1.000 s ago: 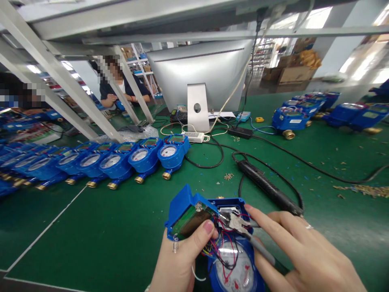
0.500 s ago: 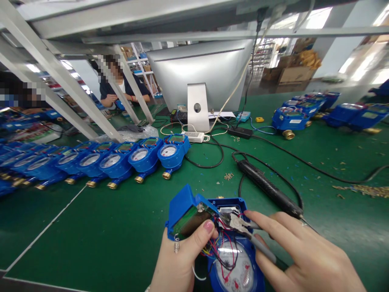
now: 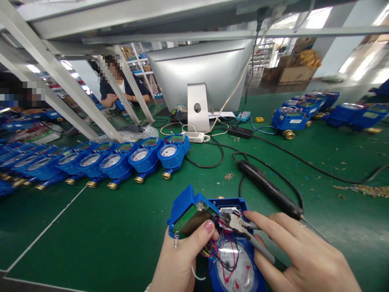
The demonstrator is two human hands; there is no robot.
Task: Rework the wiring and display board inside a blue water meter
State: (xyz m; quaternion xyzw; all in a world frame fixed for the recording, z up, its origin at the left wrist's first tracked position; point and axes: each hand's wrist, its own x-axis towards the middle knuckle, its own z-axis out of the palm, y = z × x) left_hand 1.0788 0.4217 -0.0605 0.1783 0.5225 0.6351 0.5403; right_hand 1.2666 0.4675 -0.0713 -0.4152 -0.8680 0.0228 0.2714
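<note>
My left hand (image 3: 185,257) grips a blue cover with a green circuit board (image 3: 193,219) inside it, tilted up beside an opened blue water meter (image 3: 214,271). A small coil spring (image 3: 176,240) sticks out at the cover's lower corner. Red, black and yellow wires (image 3: 223,247) run from the cover over the meter's round dial (image 3: 235,263). In my right hand (image 3: 304,247) is a pair of pliers (image 3: 240,223) with grey handles; its jaws are at the wires by the meter's open compartment. The jaw tips are partly hidden among the wires.
Several finished-looking blue meters (image 3: 114,164) stand in a row at left, more (image 3: 290,119) at back right. A black electric screwdriver (image 3: 269,188) with its cable lies right of centre. Small screws (image 3: 228,176) are scattered about. Behind stands a monitor (image 3: 197,77); a co-worker (image 3: 121,87) sits beyond.
My left hand has tipped the cover slightly, showing more of its circuit board. The pliers and my right hand have barely shifted.
</note>
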